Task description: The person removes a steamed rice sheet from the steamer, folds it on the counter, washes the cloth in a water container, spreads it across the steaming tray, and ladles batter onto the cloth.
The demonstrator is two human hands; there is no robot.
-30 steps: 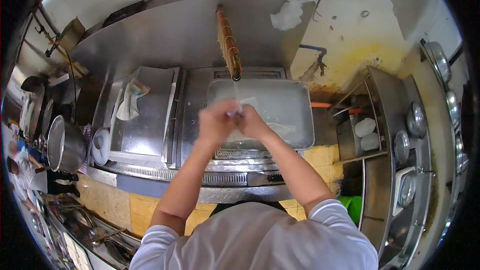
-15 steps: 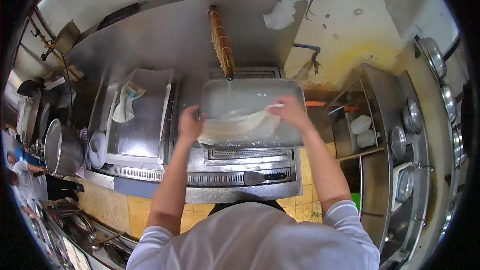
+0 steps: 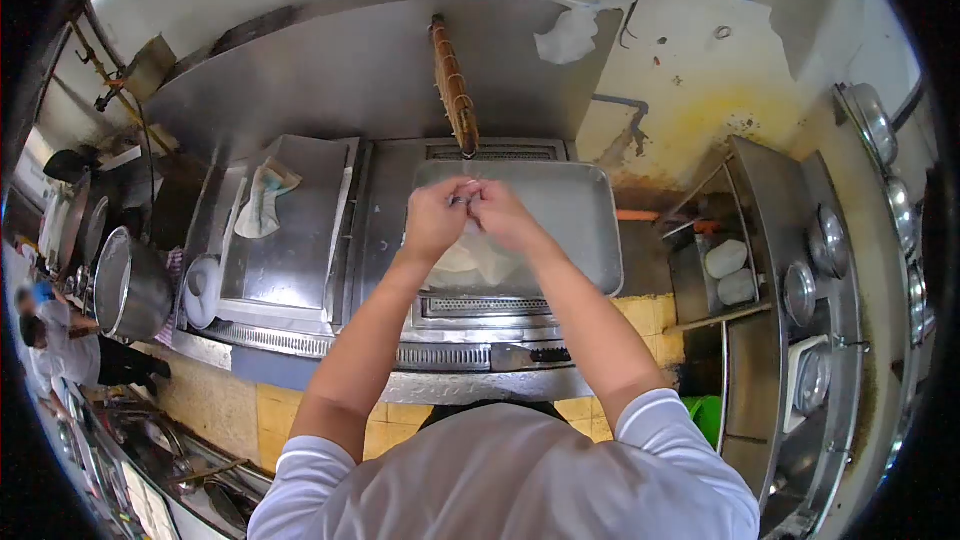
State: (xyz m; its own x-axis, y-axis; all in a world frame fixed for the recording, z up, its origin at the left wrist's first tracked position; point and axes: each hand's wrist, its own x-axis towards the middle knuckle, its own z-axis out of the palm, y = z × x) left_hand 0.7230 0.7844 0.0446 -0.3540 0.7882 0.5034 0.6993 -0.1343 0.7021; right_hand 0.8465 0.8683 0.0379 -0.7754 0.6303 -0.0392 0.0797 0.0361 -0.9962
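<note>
My left hand (image 3: pixel 436 218) and my right hand (image 3: pixel 502 214) are close together above a rectangular metal tray (image 3: pixel 606 240) on the steel counter. Both are closed, with fingers gathered on the upper part of a wet off-white cloth (image 3: pixel 478 262). Below them the cloth hangs bunched into the tray, which holds a cloudy liquid. My forearms and fingers cover part of the cloth and the tray's near side. Just beyond my hands stands a rolled bamboo mat (image 3: pixel 455 90), tied with string and leaning outward from the back panel.
Left of the tray, another cloth (image 3: pixel 262 212) lies on a steel surface (image 3: pixel 285 275). A flat dark-bladed tool (image 3: pixel 512 356) rests along the counter's front. A large pot (image 3: pixel 130 282) stands left, and a steel rack (image 3: pixel 745 340) right. Another person (image 3: pixel 72 342) is far left.
The cloth was stretched wide between my separated hands. Now my hands have come together near the tray's middle, and the cloth hangs bunched beneath them. The view has shifted slightly.
</note>
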